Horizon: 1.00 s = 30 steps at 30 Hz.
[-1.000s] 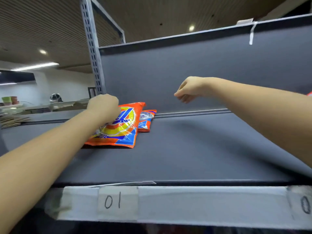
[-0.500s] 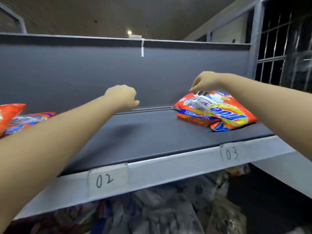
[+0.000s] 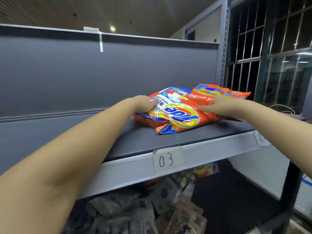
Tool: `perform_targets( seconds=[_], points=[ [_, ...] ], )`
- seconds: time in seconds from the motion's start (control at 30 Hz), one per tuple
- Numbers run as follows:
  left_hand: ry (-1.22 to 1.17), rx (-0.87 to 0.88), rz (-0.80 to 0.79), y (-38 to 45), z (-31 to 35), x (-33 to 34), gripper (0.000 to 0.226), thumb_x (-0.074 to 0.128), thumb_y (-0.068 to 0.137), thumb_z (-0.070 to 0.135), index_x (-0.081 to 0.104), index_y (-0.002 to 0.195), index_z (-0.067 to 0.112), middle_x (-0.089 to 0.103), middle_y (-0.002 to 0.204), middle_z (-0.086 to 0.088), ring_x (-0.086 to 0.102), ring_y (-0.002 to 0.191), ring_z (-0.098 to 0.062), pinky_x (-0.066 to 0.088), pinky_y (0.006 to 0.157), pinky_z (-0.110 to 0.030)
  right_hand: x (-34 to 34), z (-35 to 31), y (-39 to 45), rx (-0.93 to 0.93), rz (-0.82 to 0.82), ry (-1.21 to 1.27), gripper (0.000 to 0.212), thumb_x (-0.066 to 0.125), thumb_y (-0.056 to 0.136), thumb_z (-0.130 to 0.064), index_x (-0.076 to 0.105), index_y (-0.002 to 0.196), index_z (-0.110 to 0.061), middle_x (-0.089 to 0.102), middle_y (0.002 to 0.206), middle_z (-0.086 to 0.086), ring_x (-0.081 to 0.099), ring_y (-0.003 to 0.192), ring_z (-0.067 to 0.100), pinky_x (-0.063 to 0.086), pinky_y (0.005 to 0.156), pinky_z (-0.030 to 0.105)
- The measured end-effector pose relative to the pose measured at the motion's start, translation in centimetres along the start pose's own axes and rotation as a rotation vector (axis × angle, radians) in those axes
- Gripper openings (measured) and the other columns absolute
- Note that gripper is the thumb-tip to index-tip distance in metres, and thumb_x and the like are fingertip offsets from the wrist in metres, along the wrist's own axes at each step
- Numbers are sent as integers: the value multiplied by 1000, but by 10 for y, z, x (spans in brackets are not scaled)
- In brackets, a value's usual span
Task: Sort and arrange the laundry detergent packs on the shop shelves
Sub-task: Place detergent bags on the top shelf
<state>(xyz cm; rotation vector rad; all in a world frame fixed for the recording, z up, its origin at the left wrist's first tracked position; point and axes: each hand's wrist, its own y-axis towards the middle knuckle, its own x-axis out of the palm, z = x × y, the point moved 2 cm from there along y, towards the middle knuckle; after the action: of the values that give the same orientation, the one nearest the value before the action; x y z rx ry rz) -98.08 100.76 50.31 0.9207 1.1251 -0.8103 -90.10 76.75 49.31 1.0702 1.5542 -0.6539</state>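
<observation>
— What's closest to you?

— The grey metal shelf lip [image 3: 128, 168] with a white paper tag reading 03 [image 3: 166, 159]. Beneath it, a jumble of packs I can't make out.

— And your hands?

— Both are on the glossy orange plastic detergent pack with the yellow-and-blue roundel [image 3: 177, 115], lying flat above that tag. My left hand [image 3: 143, 103] curls over its left end; my right hand [image 3: 219, 108] presses its right side, fingers fairly straight. Whether my left grip truly pinches the film, I can't tell.

— What could go wrong?

— The film looks slick, and the pack's near corner sits close to the shelf edge. If I drag unevenly, it may slide off. The second orange pack [image 3: 219, 93] lies tucked against it, further back; lifting carelessly could pull that along.
</observation>
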Motion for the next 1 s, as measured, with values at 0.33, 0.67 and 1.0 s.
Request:
perform_targets(
  seconds=[0.33,0.67,1.0],
  points=[
    [-344,-52,-70,1,-12,-2,66,47,81,73,63,98,11,67,86,-4,60,63,-18,44,59,-26,9,0,-1,-89,-93,211,71,62,56,-76,58,90,-14,59,104,5,54,91,22,44,79,31],
    [-858,38,-267,-44,-43,-18,29,53,95,38,59,117,20,71,109,-1,67,100,-19,54,90,-33,3,-36,-6,-261,-102,843,38,76,75,-15,57,106,-4,70,102,11,72,84,20,58,69,27],
    [-1199,100,5,-97,-86,-54,17,54,94,22,64,104,13,74,94,-5,72,79,-19,60,71,-34,-1,-107,-5,-339,-32,1427,16,71,78,-3,59,83,-12,70,72,0,68,61,9,57,56,20]
  ],
)
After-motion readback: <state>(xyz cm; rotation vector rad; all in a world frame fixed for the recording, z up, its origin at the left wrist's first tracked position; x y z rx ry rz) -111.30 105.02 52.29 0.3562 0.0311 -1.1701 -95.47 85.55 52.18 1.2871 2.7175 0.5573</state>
